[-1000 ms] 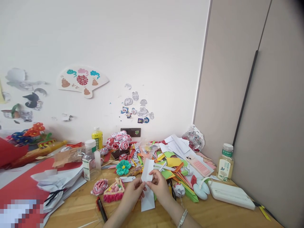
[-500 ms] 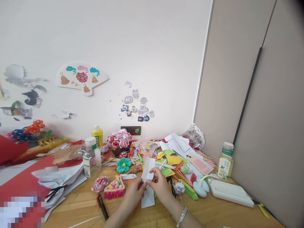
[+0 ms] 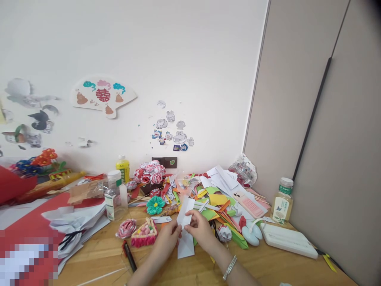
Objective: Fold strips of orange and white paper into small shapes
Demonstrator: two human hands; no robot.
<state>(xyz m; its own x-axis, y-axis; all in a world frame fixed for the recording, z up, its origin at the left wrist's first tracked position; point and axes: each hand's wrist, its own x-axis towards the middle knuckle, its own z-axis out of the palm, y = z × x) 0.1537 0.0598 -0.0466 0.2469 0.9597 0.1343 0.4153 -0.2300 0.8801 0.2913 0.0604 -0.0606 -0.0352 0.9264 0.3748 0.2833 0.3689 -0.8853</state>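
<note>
Both my hands hold a long white paper strip [image 3: 185, 212] upright over the wooden table [image 3: 196, 270], near its front middle. My left hand [image 3: 168, 237] pinches the strip's left edge at mid-height. On the other side my right hand [image 3: 201, 228] pinches the right edge, with a silver bracelet [image 3: 229, 267] on its wrist. The strip's lower end [image 3: 185, 247] rests on the table between my wrists. Its upper end sticks up above my fingers.
A heap of coloured paper scraps [image 3: 214, 200] lies behind my hands. Left of them are a paper cake slice [image 3: 144, 233], a green paper flower [image 3: 155, 205], a black pen [image 3: 129, 256] and bottles [image 3: 114, 195]. At the right stand a white box [image 3: 288, 240] and a jar [image 3: 281, 201].
My hands and the strip stay almost where they were; my fingers shift slightly along the strip. The view has drifted a little, so the table items sit slightly higher.
</note>
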